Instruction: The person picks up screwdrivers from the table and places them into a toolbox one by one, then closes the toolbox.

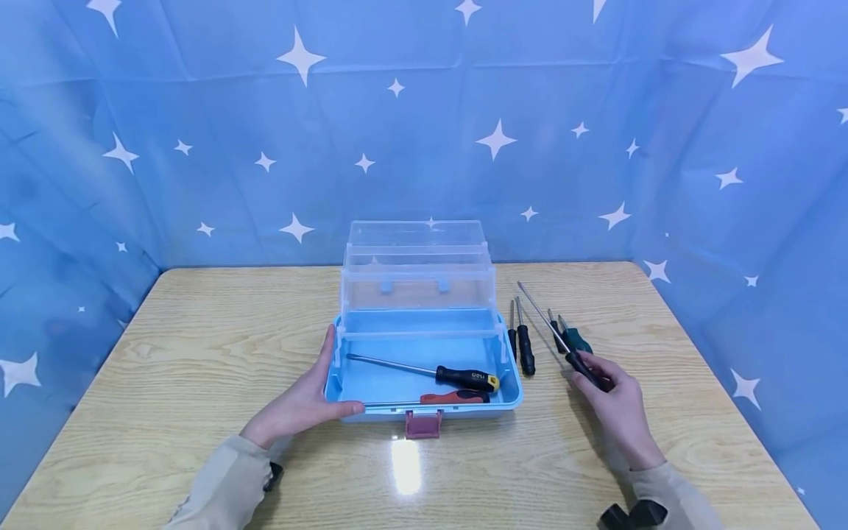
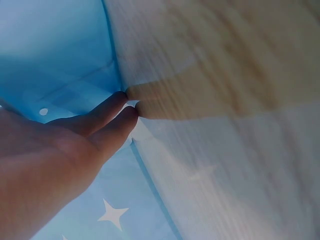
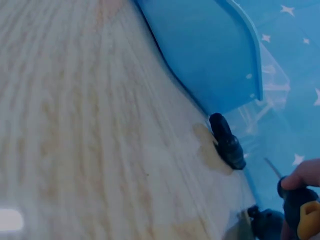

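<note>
My left hand (image 1: 308, 397) lies against the left side of the blue toolbox (image 1: 511, 401), its thumb touching the front rim. Extended fingers of that hand (image 2: 55, 155) show in the left wrist view. The toolbox's clear lid (image 1: 417, 294) stands raised at the back. Inside lie a black-and-yellow screwdriver (image 1: 457, 377) and a red-and-black one (image 1: 453, 397). To the right of the box, my right hand (image 1: 619, 412) holds a long screwdriver (image 1: 585, 368) by its dark handle, shaft slanting up and left. The right wrist view shows orange on that handle (image 3: 295, 202).
Two black-handled screwdrivers (image 1: 525, 350) lie just right of the toolbox. Beyond the right hand are a green-handled screwdriver (image 1: 576, 340) and a small black-handled one (image 1: 555, 337). A blue cloth with white stars (image 1: 424, 110) hangs around the wooden table (image 1: 199, 353).
</note>
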